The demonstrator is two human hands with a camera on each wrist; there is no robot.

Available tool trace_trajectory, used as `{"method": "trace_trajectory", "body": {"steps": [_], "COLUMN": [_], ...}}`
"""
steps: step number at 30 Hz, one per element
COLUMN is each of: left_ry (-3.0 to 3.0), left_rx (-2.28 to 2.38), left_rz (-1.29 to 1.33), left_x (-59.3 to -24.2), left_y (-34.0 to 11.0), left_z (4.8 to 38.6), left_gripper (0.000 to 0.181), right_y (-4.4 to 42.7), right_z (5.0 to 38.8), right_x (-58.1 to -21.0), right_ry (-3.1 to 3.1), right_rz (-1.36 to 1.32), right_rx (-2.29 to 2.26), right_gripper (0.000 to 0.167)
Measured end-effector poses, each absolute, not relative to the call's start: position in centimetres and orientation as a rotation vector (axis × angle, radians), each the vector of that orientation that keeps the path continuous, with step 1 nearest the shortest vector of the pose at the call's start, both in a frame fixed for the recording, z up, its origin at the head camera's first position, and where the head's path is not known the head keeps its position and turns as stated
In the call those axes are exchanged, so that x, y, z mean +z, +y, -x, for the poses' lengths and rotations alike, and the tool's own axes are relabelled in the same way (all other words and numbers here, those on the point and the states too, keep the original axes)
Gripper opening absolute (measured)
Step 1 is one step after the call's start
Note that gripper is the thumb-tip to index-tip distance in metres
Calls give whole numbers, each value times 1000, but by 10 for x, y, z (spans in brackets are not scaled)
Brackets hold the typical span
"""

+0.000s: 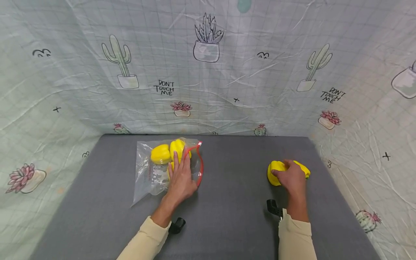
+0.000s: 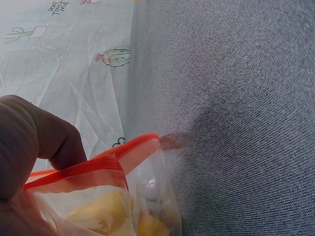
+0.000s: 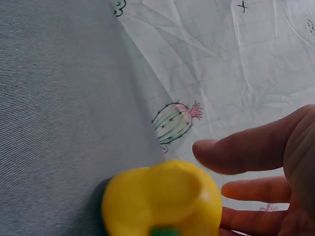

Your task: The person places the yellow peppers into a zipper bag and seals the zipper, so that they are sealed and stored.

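Note:
A clear plastic zip bag (image 1: 143, 180) with a red closure lies on the grey table, holding yellow bell peppers (image 1: 160, 154). My left hand (image 1: 182, 182) holds the bag at its mouth. The fingers stretch over the plastic, and in the left wrist view the bent thumb (image 2: 66, 147) passes behind the red strip (image 2: 98, 168). On the right, my right hand (image 1: 293, 178) is over two more yellow bell peppers (image 1: 273, 177). In the right wrist view its thumb and fingers stand apart beside one pepper (image 3: 162, 196); a gap shows below the thumb tip.
The grey table (image 1: 234, 216) stretches between the hands. A patterned curtain (image 1: 208, 86) printed with potted plants surrounds its back and sides. A black wrist camera (image 1: 177, 225) sits near the left wrist, another black camera (image 1: 273, 207) near the right.

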State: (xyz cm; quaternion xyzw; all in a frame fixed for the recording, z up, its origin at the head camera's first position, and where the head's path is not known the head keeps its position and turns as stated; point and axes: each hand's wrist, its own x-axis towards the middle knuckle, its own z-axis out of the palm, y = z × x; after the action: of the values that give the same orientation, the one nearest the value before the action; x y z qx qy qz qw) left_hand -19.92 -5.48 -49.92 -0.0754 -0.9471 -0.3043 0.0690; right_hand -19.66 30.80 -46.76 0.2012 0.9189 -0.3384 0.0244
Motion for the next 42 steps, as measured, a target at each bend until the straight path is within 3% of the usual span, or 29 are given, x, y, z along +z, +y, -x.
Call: {"method": "trace_trajectory", "body": {"steps": [21, 42], "left_ry": [-2861, -2834], "left_rx": [-959, -1000], "left_rz": [219, 216], "left_x": [-499, -499], "left_y": [-55, -58], "left_z": [198, 198], "left_gripper": [109, 103], "right_y": [297, 276], "right_z": [195, 203], "right_x": [-496, -488], "right_ry": [2938, 2924], "right_rz": [-720, -516], "right_rx": [-1106, -1333], "right_gripper": [77, 75]}}
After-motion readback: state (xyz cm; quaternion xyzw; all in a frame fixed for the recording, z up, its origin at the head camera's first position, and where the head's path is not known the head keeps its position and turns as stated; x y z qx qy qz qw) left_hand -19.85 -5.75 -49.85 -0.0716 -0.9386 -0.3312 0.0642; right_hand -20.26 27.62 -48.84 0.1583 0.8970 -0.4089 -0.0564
